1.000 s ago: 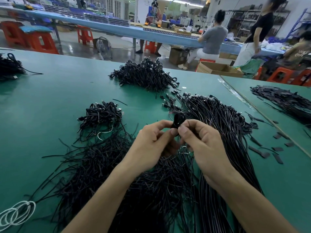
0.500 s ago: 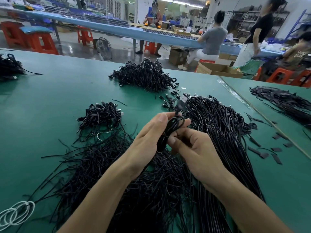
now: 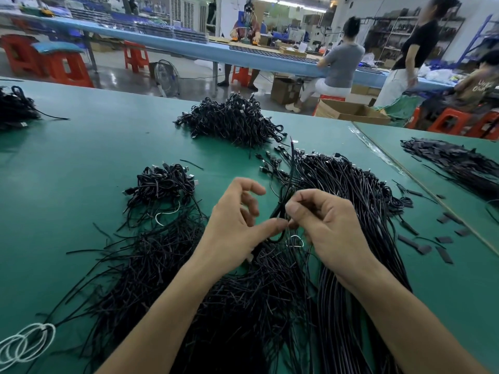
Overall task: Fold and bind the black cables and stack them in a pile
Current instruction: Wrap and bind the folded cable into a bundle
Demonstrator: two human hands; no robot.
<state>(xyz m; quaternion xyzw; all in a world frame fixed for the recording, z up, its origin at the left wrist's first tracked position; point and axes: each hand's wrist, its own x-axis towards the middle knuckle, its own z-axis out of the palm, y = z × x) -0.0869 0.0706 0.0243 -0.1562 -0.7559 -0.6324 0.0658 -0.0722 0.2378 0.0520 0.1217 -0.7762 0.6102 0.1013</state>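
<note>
Mid-task, one cable in hand. The folded cable is held above the green table at centre. It is doubled into loops, with one end sticking up toward 12 o'clock. No tie visible round it, so I judge the fold done and the bind not.

The right hand pinches the folded cable at its middle, fingers curled tight. The left hand is mostly loose: its thumb tip touches the cable's lower loop, and the other fingers are lifted and half curled, gripping nothing I can see. A pale wire loop sits just under the right fingers. It may be the tie, can't tell.

Done so far:
- The big bound pile lies at 12 o'clock, well apart from the hands.
- The small bound pile lies at 10 o'clock, near the left hand.

Left to do:
- The loose cables are a thick straight sheaf running from 1 to 5 o'clock under the right forearm. They look at least as many as the ones already bound.
- The black tie heap spreads at 7 to 8 o'clock.
- White ties lie at the frame edge at 8 o'clock.

Judgement: well under way, with a lot remaining. This cable needs tying, then goes on a pile.
</note>
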